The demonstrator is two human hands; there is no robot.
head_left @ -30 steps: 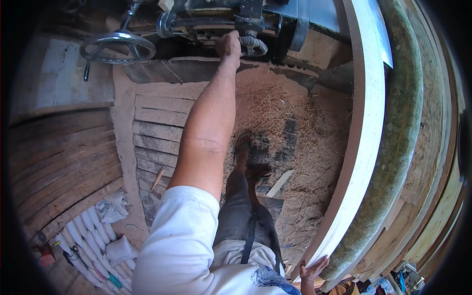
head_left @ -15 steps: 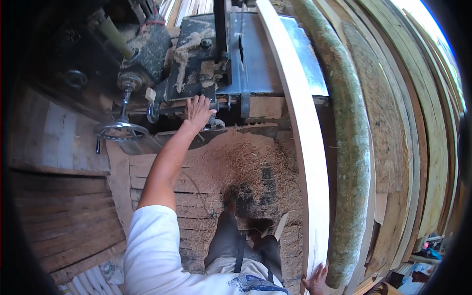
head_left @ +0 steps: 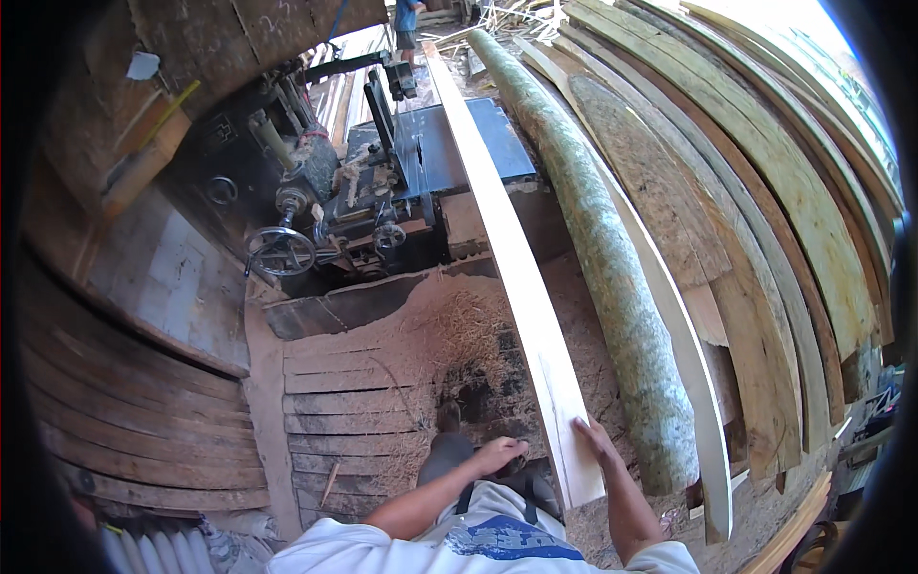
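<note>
A long pale sawn plank slants from near my body up over the right part of the saw table. My right hand grips its right edge close to the near end, thumb on the upper face and the other fingers partly hidden. In front of my waist, my left hand is clear of the plank, its fingers loosely bent and nothing visible in them. The bandsaw's metal table lies ahead, beside a thin upright blade. A handwheel sits on the machine's left.
A bark-covered log lies right of the plank. Several rough boards are stacked beyond it. Sawdust heaps on the slatted floor below the machine. Another person stands at the far end. Boards form a wall at left.
My left hand has left the saw's front fitting and drawn back to my waist. The view has shifted, bringing the plank's near end into sight; my right hand is still on its edge.
</note>
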